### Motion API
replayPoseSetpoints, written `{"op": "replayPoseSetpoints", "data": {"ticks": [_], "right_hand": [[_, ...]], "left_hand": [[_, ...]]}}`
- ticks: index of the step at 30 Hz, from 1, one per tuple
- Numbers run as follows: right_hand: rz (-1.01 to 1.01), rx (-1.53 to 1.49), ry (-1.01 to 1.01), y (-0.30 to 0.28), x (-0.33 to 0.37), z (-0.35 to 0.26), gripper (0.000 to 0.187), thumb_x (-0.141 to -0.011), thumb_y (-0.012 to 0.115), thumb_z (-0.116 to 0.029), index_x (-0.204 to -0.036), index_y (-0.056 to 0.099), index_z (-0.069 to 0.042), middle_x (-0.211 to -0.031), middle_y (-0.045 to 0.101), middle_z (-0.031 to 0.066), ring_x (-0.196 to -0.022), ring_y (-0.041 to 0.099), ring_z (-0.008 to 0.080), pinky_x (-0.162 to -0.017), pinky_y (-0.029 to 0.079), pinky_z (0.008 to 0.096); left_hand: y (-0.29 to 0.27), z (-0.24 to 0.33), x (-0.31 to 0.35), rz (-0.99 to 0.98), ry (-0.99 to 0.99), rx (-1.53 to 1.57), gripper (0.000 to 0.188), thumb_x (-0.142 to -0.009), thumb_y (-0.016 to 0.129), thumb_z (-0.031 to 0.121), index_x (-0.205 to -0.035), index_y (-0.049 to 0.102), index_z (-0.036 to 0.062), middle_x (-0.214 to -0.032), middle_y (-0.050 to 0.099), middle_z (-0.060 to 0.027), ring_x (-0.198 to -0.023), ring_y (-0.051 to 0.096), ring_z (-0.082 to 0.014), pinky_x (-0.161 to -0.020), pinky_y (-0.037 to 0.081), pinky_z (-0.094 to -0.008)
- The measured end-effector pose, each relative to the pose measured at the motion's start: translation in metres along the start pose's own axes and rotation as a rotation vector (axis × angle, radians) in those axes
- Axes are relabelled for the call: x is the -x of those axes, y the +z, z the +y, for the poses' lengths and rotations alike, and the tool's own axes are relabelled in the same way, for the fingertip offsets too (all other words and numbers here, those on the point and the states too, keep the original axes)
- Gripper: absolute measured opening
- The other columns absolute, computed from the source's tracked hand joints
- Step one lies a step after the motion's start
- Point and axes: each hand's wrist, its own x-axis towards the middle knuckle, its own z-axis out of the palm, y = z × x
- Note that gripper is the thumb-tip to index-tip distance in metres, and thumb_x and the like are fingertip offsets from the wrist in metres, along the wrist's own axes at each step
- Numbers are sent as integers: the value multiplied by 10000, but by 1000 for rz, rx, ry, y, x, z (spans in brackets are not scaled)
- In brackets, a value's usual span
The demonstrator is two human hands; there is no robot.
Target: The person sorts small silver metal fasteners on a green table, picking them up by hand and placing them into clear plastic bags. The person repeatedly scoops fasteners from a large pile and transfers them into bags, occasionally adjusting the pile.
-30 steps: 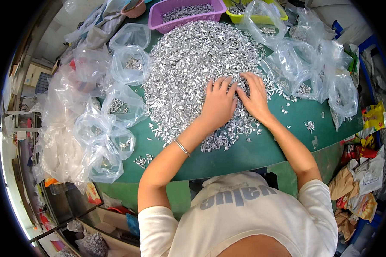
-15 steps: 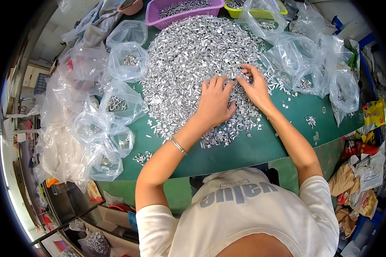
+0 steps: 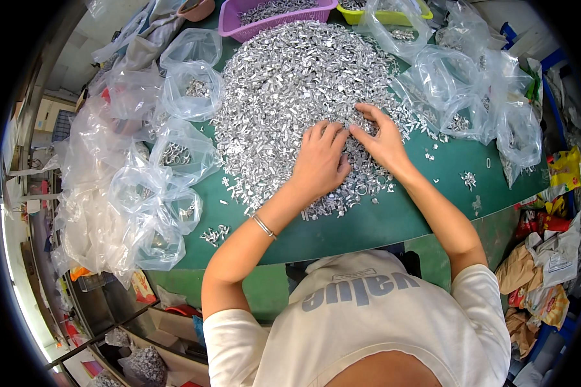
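Observation:
A broad heap of small silvery metal pieces [image 3: 271, 97], some ring-shaped and some short and bar-like, covers the middle of a green table [image 3: 394, 222]. Low on the heap rests my left hand [image 3: 319, 158], palm down, its fingers stretched forward onto the pieces and its thumb apart. Close beside it on the right is my right hand [image 3: 382, 140], with thumb and forefinger spread over the pieces. The right thumb tip comes near the left fingertips. No piece is visibly held by either hand. A metal bangle [image 3: 263, 227] circles my left forearm.
Clear plastic bags [image 3: 190, 90] with metal pieces line the left side; more bags [image 3: 448, 84] stand at the right. Behind the heap are a purple basket [image 3: 232, 22] and a yellow-green tray [image 3: 426, 13]. Small piles [image 3: 214, 235] lie near the front edge.
My left hand has shifted slightly nearer to me. My right hand has moved a little left, its thumb coming closer to the left fingertips.

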Motion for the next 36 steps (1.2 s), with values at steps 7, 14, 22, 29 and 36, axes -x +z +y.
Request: {"op": "replayPoseSetpoints", "data": {"ticks": [7, 14, 22, 29, 36], "right_hand": [[7, 185, -217, 8, 39, -20, 424, -791, 664, -128, -1195, 574, -36, -1283, 550, 144, -1160, 486, 341, -990, 394, 405], [-178, -21, -188, 20, 75, -44, 434, -787, 644, -45, -1207, 543, 1, -1254, 548, 140, -1126, 486, 330, -983, 391, 409], [-224, 30, -373, 9, 110, -37, 340, -797, 631, -15, -1135, 596, -7, -1200, 579, 137, -1134, 504, 334, -1010, 364, 439], [-153, 466, -489, -14, 101, -20, 276, -791, 674, -71, -1060, 629, -26, -1180, 584, 110, -1138, 514, 311, -956, 385, 422], [-48, 344, -371, -53, 105, 4, 203, -763, 685, 16, -955, 657, -42, -989, 633, 91, -964, 588, 270, -900, 410, 384]], "left_hand": [[-6, 1, 19, -3, 56, 6, 398, -713, 630, 50, -1096, 557, -26, -1176, 486, -192, -1157, 447, -392, -981, 402, -496], [-14, 4, 48, -40, -1, 49, 377, -729, 607, -4, -1097, 539, -49, -1202, 460, -234, -1224, 419, -429, -1002, 412, -485], [-25, 3, 78, 50, -137, 152, 399, -796, 563, -49, -1191, 544, 5, -1208, 509, -193, -1190, 472, -408, -985, 410, -458], [1, 27, 48, -85, 4, -120, 466, -838, 600, 64, -1293, 502, 45, -1372, 435, -151, -1308, 366, -382, -1060, 327, -530], [-13, 32, 86, -148, -84, -33, 451, -776, 615, 14, -1220, 546, 60, -1318, 465, -135, -1271, 388, -374, -1030, 358, -518]]}}
